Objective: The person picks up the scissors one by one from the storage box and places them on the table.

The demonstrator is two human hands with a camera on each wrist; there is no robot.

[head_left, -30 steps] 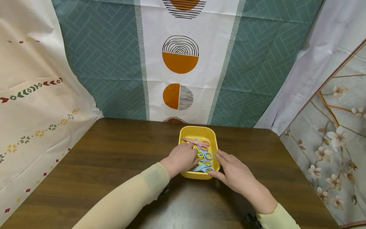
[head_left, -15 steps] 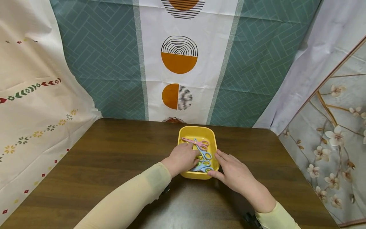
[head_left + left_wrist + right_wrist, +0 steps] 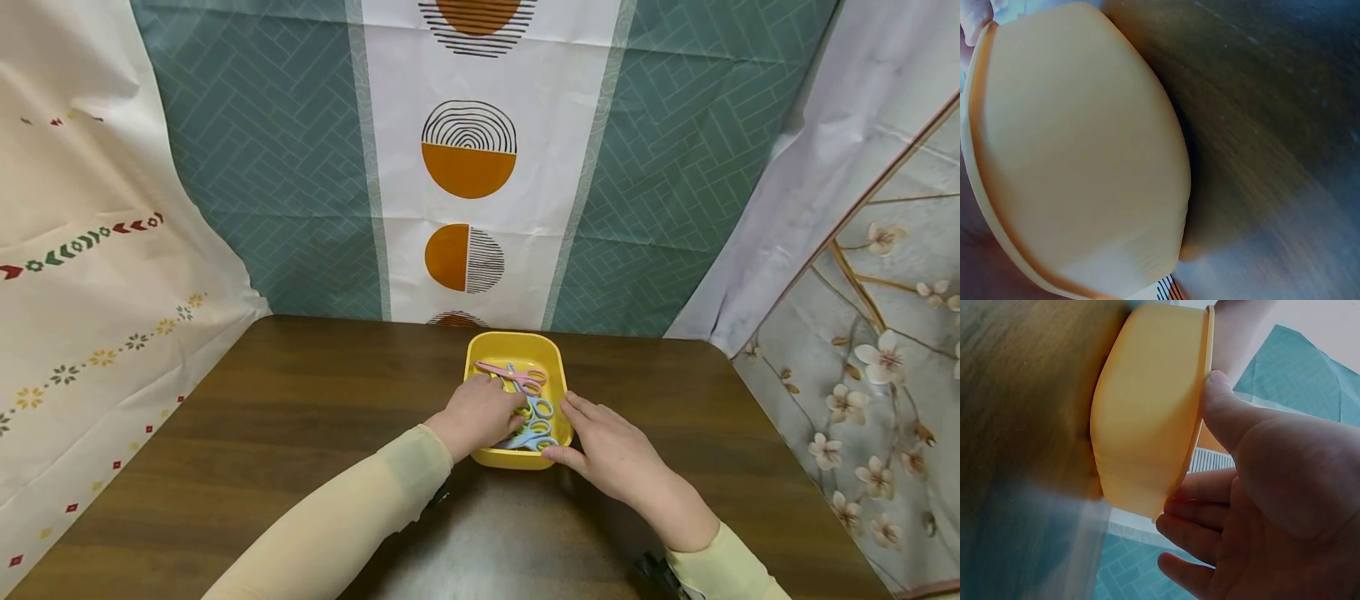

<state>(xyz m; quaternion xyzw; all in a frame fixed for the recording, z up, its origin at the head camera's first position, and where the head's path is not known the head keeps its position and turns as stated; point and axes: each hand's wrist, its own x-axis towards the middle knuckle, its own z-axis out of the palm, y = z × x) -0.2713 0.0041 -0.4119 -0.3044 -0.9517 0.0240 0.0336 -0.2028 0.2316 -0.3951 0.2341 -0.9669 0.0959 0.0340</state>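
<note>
A yellow plastic bin (image 3: 555, 365) holds several small scissors, among them pink scissors (image 3: 517, 377) at the far side and blue scissors (image 3: 538, 435) at the near side. My left hand (image 3: 483, 410) reaches over the left rim, index finger and thumb bent round the handle of yellow scissors (image 3: 522, 412); its other fingertips are hidden. In the left wrist view, the bin's outer wall (image 3: 1085, 144) fills much of the picture. My right hand (image 3: 618, 450) touches the bin's near right corner with fairly straight fingers, its thumb (image 3: 1222, 403) on the rim.
The bin stands on a dark brown wooden table (image 3: 360, 367), close to its far edge. Patterned cloths hang around it: a teal and white curtain (image 3: 307, 167) behind, a cream one (image 3: 82, 317) at the left, a floral one (image 3: 892, 375) at the right.
My left index finger has moved slightly right and closed over the yellow handle, covering more of it. The right hand stays at the bin's corner. The head view has shifted slightly.
</note>
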